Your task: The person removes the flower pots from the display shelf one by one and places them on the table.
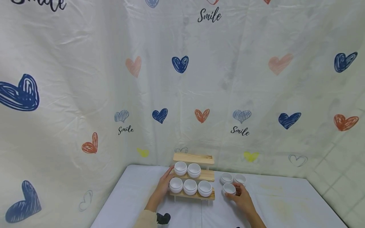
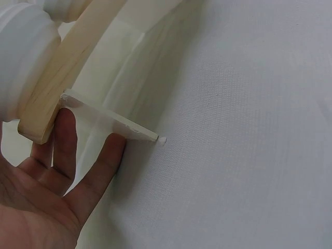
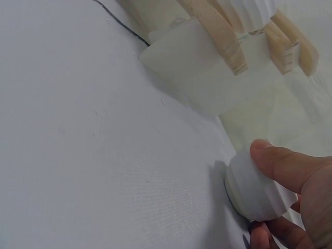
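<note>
White round ribbed cup [image 1: 229,189], matte, mouth upward: held in the right hand [image 1: 241,198]. Grip is narrow, closed to the cup's width; the right-wrist view shows the thumb on one side of the wall and fingers on the opposite side. The cup is at the near-left end of this hand, low over the white cloth-covered table [image 1: 273,205]; whether its base touches the cloth cannot be told.

Just beyond the grip: two more white round cups of the same type, one [image 1: 227,178] directly behind the held cup, the other [image 1: 240,179] behind the fingers and partly hidden by them. Both upright.

Left of the grip, a short gap away: three-tier stepped rack of pale wood boards on clear panels [image 1: 194,157]. Lowest board carries a row of three white cups [image 1: 190,186]; middle board carries two white cups [image 1: 187,169], set toward the end farther from the grip. All five upright.

Left hand [image 1: 163,184]: at the rack's far end from the right-hand grip, fingers fairly straight. Left-wrist view shows fingertips against the clear side panel [image 2: 111,118], under the board end. Beige sleeve [image 1: 146,219] on this arm.

Behind everything: pale hanging sheet [image 1: 228,85] printed with hearts and "Smile".
</note>
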Action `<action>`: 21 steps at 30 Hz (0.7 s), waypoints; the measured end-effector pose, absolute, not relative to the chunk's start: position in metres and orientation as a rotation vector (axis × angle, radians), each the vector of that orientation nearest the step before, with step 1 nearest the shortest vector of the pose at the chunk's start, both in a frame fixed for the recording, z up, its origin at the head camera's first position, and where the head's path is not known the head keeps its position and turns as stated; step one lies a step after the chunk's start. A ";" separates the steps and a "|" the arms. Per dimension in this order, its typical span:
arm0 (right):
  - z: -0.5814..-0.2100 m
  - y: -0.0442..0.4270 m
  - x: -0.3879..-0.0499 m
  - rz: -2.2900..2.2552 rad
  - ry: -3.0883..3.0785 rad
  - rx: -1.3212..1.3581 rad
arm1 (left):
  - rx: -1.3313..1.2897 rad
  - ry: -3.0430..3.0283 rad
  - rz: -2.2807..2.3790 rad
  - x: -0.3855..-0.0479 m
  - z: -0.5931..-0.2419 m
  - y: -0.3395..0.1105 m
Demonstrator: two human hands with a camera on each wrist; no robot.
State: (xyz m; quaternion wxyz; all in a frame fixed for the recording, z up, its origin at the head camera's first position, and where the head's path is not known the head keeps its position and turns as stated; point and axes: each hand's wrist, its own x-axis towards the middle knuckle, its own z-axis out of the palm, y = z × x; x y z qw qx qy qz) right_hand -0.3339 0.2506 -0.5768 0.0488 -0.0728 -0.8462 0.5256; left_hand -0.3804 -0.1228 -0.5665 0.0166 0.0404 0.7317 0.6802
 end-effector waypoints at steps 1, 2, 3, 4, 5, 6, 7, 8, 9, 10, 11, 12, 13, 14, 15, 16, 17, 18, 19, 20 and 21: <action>-0.577 0.251 -0.334 1.597 -2.581 -0.220 | 0.126 2.273 2.117 -0.380 -0.566 -0.123; -0.578 0.251 -0.334 1.595 -2.583 -0.226 | 0.128 2.274 2.117 -0.381 -0.567 -0.123; -0.578 0.251 -0.335 1.590 -2.585 -0.226 | 0.130 2.275 2.115 -0.381 -0.567 -0.123; -0.578 0.251 -0.336 1.585 -2.588 -0.228 | 0.131 2.275 2.114 -0.381 -0.567 -0.123; -0.578 0.251 -0.336 1.582 -2.589 -0.229 | 0.128 2.275 2.112 -0.381 -0.567 -0.123; -0.578 0.251 -0.336 1.580 -2.590 -0.232 | 0.127 2.276 2.111 -0.381 -0.567 -0.123; -0.578 0.250 -0.336 1.575 -2.593 -0.232 | 0.127 2.280 2.110 -0.381 -0.567 -0.123; -0.578 0.250 -0.337 1.571 -2.595 -0.234 | 0.129 2.284 2.109 -0.381 -0.567 -0.123; -0.578 0.250 -0.337 1.568 -2.598 -0.236 | 0.129 2.286 2.111 -0.381 -0.567 -0.123; -0.578 0.249 -0.337 1.566 -2.599 -0.236 | 0.128 2.288 2.114 -0.381 -0.567 -0.123; -0.577 0.249 -0.337 1.563 -2.600 -0.236 | 0.129 2.290 2.117 -0.380 -0.567 -0.123; -0.577 0.248 -0.337 1.562 -2.601 -0.235 | 0.133 2.292 2.120 -0.380 -0.567 -0.123; -0.577 0.248 -0.337 1.561 -2.602 -0.235 | 0.136 2.294 2.122 -0.380 -0.567 -0.123; -0.577 0.248 -0.337 1.562 -2.602 -0.236 | 0.138 2.294 2.125 -0.380 -0.566 -0.123; -0.577 0.248 -0.337 1.562 -2.602 -0.236 | 0.138 2.292 2.126 -0.380 -0.566 -0.123; -0.577 0.248 -0.337 1.562 -2.600 -0.236 | 0.138 2.293 2.124 -0.380 -0.566 -0.123; -0.577 0.247 -0.336 1.563 -2.600 -0.236 | 0.141 2.294 2.123 -0.379 -0.566 -0.123; -0.577 0.247 -0.336 1.562 -2.599 -0.236 | 0.141 2.294 2.121 -0.379 -0.566 -0.123; -0.577 0.247 -0.336 1.560 -2.598 -0.236 | 0.140 2.295 2.119 -0.379 -0.566 -0.123; -0.577 0.247 -0.336 1.558 -2.598 -0.236 | 0.139 2.295 2.119 -0.379 -0.566 -0.123; -0.577 0.247 -0.336 1.557 -2.597 -0.235 | 0.139 2.295 2.118 -0.379 -0.567 -0.123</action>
